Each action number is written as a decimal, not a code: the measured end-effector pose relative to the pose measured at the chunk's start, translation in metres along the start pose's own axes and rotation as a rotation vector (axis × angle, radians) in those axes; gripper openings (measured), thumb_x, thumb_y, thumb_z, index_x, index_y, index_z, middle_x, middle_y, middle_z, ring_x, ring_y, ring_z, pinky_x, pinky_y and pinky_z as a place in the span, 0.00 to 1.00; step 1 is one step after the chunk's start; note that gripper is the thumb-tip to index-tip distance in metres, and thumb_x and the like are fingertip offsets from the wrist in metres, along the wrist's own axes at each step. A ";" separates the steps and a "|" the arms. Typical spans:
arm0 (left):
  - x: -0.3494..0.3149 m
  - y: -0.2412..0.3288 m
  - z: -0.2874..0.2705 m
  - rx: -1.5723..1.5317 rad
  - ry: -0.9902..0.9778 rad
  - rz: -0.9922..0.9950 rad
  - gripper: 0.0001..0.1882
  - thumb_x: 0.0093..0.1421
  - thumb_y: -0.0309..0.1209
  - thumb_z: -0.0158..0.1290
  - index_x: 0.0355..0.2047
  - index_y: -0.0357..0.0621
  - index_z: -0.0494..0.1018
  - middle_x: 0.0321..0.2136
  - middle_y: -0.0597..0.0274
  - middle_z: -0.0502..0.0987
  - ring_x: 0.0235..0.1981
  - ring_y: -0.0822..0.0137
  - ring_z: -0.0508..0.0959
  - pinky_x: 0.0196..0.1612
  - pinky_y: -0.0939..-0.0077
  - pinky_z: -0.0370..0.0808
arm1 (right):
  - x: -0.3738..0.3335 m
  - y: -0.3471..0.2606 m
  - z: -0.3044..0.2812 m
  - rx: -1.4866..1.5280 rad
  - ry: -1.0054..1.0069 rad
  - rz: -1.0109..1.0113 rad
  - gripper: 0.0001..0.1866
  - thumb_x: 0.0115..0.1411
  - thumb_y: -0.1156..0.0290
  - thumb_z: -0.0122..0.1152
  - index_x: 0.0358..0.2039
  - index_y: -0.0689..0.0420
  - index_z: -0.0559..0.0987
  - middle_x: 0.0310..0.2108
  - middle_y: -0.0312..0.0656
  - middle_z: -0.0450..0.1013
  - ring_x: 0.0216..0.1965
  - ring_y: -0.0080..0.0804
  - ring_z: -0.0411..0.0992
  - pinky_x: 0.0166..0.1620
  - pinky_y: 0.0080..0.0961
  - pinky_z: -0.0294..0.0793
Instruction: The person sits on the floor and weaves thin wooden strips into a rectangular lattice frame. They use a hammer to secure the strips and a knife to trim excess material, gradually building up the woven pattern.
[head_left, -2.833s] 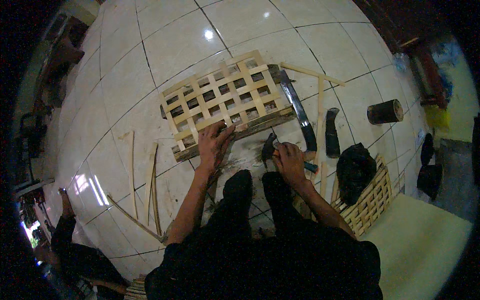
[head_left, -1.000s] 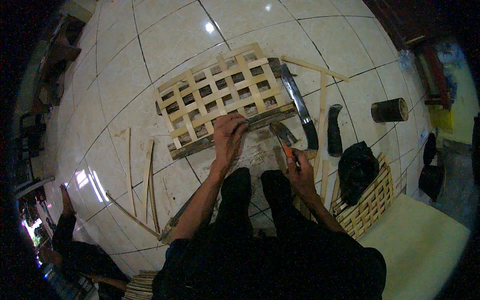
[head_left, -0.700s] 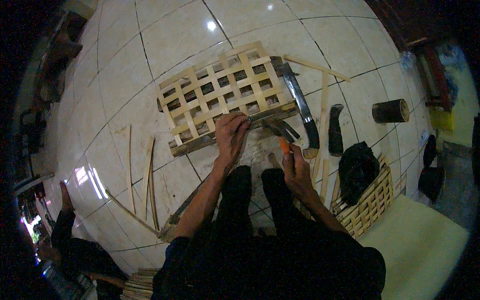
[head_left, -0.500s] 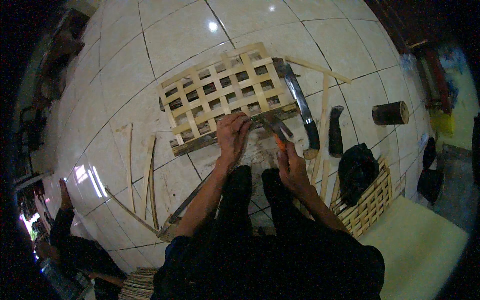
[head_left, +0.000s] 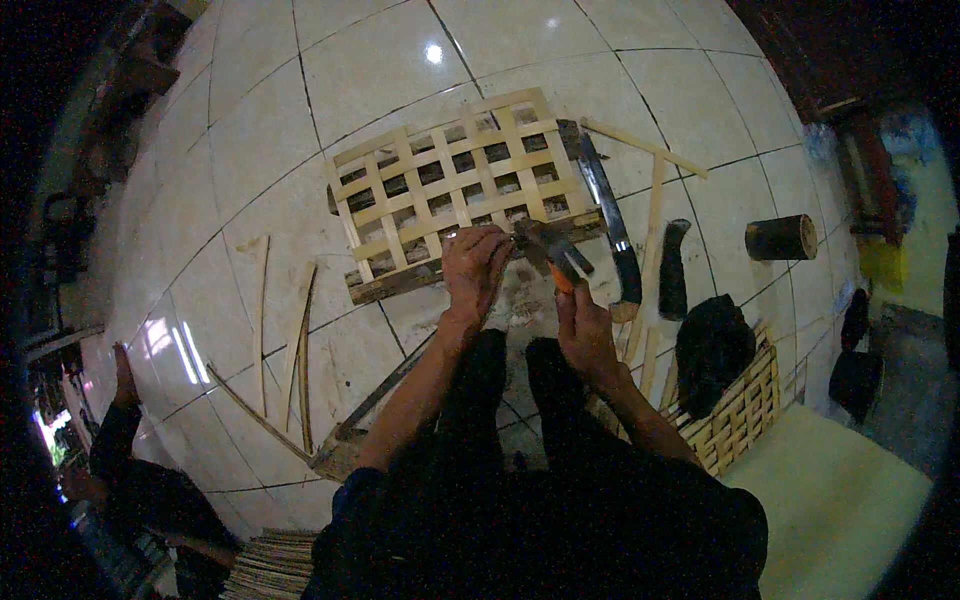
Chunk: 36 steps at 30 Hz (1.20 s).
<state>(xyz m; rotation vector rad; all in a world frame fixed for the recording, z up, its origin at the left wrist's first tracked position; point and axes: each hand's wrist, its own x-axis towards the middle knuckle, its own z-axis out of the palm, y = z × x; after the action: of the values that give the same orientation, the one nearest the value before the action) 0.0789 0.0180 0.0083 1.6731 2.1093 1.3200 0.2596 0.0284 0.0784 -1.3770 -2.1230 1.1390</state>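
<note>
A woven lattice panel of flat pale strips lies in front of me, over dark, rough wood that shows along its near edge. My left hand rests at that near edge with its fingers pinched together. Whatever sits between those fingertips is too small to make out. Just to the right, my right hand is wrapped round the orange handle of a hammer. The hammer's dark head is close to the left fingertips, above the panel's near edge; whether it touches anything cannot be told.
A large knife lies right of the panel, beside a dark sheath-like piece and long pale strips. Farther right is a short log. A black bundle sits on another woven piece. Another person is at lower left.
The whole view has shifted slightly. The hammer's head has changed its tilt a little near the left fingertips. Both hands keep their holds, and the panel stays in place.
</note>
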 end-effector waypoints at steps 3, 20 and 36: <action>0.002 -0.001 0.001 0.009 -0.003 0.022 0.08 0.48 0.27 0.61 0.31 0.46 0.78 0.35 0.64 0.78 0.40 0.60 0.76 0.42 0.65 0.67 | -0.005 0.009 0.007 -0.052 0.101 -0.154 0.11 0.69 0.63 0.43 0.43 0.58 0.65 0.18 0.52 0.69 0.20 0.54 0.70 0.25 0.44 0.66; -0.002 -0.018 -0.026 0.542 -0.290 0.090 0.30 0.61 0.41 0.51 0.63 0.56 0.59 0.66 0.68 0.55 0.67 0.59 0.53 0.67 0.52 0.43 | -0.001 -0.001 -0.009 -0.192 0.178 -0.481 0.20 0.64 0.69 0.48 0.54 0.65 0.64 0.33 0.55 0.73 0.28 0.53 0.73 0.29 0.45 0.73; -0.004 -0.019 -0.021 0.523 -0.290 0.053 0.28 0.61 0.37 0.51 0.62 0.57 0.61 0.66 0.68 0.55 0.67 0.58 0.52 0.67 0.49 0.44 | 0.007 0.004 -0.001 0.034 0.089 -0.307 0.17 0.68 0.58 0.43 0.46 0.60 0.64 0.17 0.56 0.65 0.21 0.54 0.67 0.26 0.44 0.64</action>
<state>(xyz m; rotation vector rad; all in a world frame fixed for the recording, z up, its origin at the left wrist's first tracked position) 0.0546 0.0034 0.0058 1.9660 2.3628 0.5016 0.2597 0.0355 0.0755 -1.0213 -2.1472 0.9678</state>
